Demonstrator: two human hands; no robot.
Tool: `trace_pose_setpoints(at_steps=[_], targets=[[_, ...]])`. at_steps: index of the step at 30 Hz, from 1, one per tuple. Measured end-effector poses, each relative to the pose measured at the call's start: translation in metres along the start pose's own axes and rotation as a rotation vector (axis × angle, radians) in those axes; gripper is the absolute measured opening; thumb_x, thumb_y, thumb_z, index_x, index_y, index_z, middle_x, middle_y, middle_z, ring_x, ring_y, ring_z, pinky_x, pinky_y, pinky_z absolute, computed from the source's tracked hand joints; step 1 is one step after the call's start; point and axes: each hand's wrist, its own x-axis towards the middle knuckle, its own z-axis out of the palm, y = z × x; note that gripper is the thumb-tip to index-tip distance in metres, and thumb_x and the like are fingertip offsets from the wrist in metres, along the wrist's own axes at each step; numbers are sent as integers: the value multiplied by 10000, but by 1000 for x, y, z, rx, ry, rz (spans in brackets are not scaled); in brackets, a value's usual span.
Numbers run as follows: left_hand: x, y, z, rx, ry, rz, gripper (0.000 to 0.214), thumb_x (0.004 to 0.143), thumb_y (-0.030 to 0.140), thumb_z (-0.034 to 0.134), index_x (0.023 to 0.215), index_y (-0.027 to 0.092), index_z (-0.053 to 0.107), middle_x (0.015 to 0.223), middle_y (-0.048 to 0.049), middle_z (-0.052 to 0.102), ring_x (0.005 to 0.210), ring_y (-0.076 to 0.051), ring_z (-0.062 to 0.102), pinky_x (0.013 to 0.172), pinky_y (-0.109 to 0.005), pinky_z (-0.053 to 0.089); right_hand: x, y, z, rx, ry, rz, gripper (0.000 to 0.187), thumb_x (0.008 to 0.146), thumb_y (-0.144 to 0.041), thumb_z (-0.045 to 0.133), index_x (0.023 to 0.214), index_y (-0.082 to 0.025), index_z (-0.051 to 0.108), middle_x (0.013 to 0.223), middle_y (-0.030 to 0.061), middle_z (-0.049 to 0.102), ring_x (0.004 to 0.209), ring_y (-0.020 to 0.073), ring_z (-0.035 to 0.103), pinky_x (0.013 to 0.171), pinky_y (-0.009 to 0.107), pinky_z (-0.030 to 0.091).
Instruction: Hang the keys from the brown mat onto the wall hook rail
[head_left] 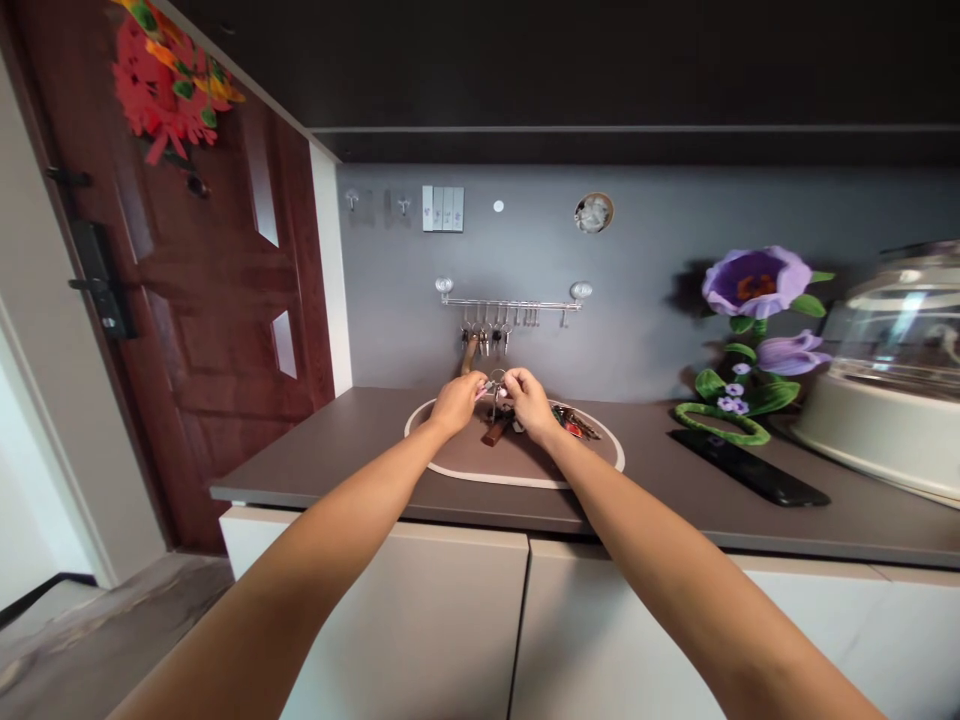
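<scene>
My left hand point(457, 400) and my right hand point(529, 402) meet above an oval brown placemat point(495, 468) with a pale rim. Both are closed in a pinch on a metal key ring point(497, 375), one hand at each side. Small keys point(496, 400) appear to hang under the ring; their details are too small to tell. A brown block-like tag point(495, 431) shows just below, and I cannot tell whether it is attached. Right of my right hand, a pile of keys point(579, 424) with a red piece lies on the mat.
A hook rail point(517, 304) on the back wall carries several bunches of keys point(486, 340) at its left. Along the right of the counter point(300, 440) are a black phone-like slab point(750, 468), a purple fabric flower point(757, 285) and a clear-domed appliance point(885, 400). A dark shelf point(600, 70) overhangs.
</scene>
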Motion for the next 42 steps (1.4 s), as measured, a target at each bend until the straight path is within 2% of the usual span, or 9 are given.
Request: trace_pose_setpoints(at_steps=[6, 14, 22, 34, 37, 42], targets=[[-1, 0, 4, -30, -19, 36, 254, 863, 210, 333, 953, 193, 569, 874, -49, 638, 784, -151, 568, 711, -256, 414, 0, 3, 2, 178, 14, 84, 270, 730, -463, 468, 775, -197, 455, 690, -28, 469, 645, 101, 448, 635, 228, 414], [-2, -1, 9, -4, -1, 104, 251, 868, 225, 336, 970, 178, 561, 948, -63, 618, 904, -166, 541, 789, -282, 409, 0, 0, 0, 238, 99, 122, 305, 706, -490, 495, 769, -194, 458, 700, -15, 487, 664, 117, 491, 641, 260, 448], [-2, 2, 10, 56, 10, 112, 285, 883, 231, 285, 899, 176, 564, 893, -57, 603, 888, -166, 528, 800, -294, 395, 1, -10, 1, 340, 162, 245, 278, 732, -478, 481, 787, -210, 433, 722, 1, 519, 637, 134, 536, 573, 288, 482], [0, -7, 19, 55, 65, 111, 305, 886, 219, 251, 923, 177, 551, 926, -67, 603, 916, -177, 532, 813, -303, 401, 59, -23, -13, 254, 294, 243, 170, 762, -336, 433, 674, -190, 428, 603, -31, 478, 511, 79, 458, 512, 223, 428], [0, -8, 20, 61, 56, 116, 300, 886, 220, 254, 919, 180, 549, 925, -65, 603, 909, -175, 534, 806, -301, 403, 74, -20, -14, 185, 303, 208, 189, 766, -339, 418, 651, -189, 429, 552, -35, 460, 476, 77, 431, 482, 212, 399], [1, -9, 23, 64, 52, 120, 308, 889, 222, 245, 911, 179, 549, 911, -62, 602, 904, -171, 533, 807, -294, 400, 97, -8, -14, 90, 392, 201, 216, 741, -389, 449, 660, -189, 454, 525, -27, 492, 496, 100, 456, 506, 231, 412]])
